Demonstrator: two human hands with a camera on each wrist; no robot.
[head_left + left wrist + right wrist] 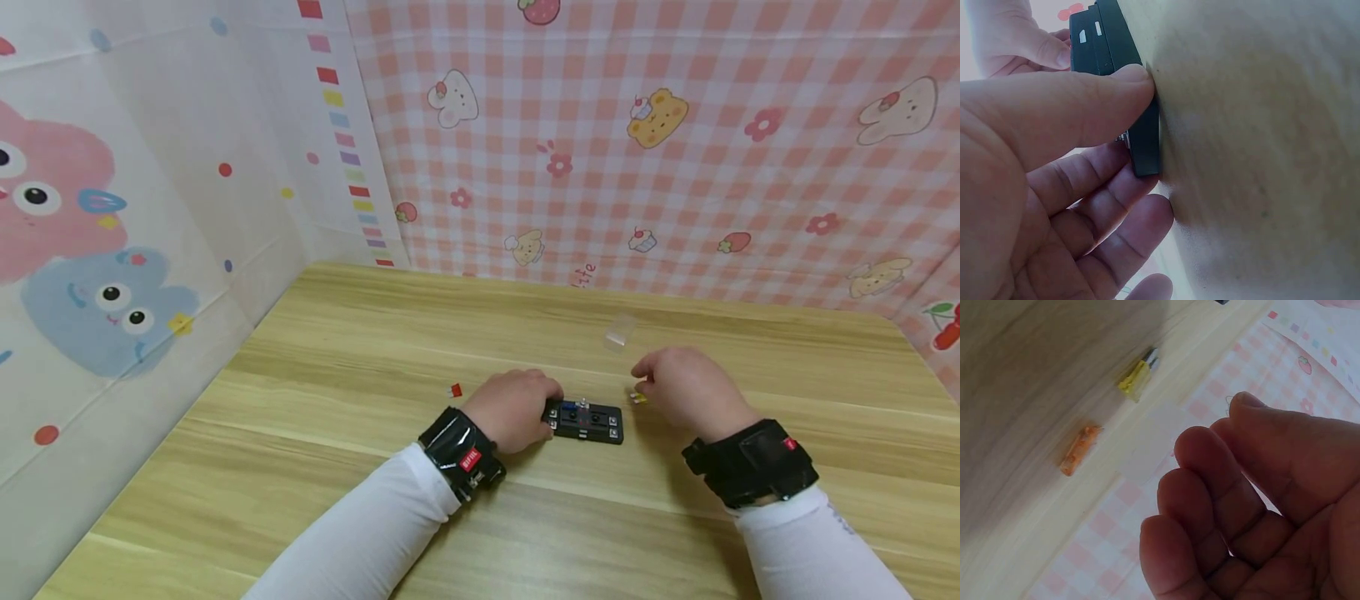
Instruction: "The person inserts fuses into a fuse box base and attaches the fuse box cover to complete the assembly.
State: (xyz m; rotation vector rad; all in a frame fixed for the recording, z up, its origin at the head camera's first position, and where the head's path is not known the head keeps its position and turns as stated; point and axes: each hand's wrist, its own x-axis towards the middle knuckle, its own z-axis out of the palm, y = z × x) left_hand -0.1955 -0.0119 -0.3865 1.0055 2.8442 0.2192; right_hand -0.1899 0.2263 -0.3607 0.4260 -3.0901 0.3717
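A black fuse block (597, 431) lies flat on the table, with metal terminals at its ends and a small blue piece along its far side. My left hand (513, 410) grips its left end, the thumb (1100, 103) along the near side and fingers at the far side. To the right of the block, my right hand (690, 392) hovers with loosely bent fingers and nothing visible in them. Close to its fingertips lies a yellow blade fuse (637, 398). The right wrist view also has an orange fuse (1080, 450) on the table, hidden from the head view.
A red blade fuse (455, 390) lies left of my left hand. Farther back stands a small clear plastic cover (619, 331). The wooden table (375, 325) meets a pink checked cloth (495, 192) behind and a white printed cloth (255, 217) at left.
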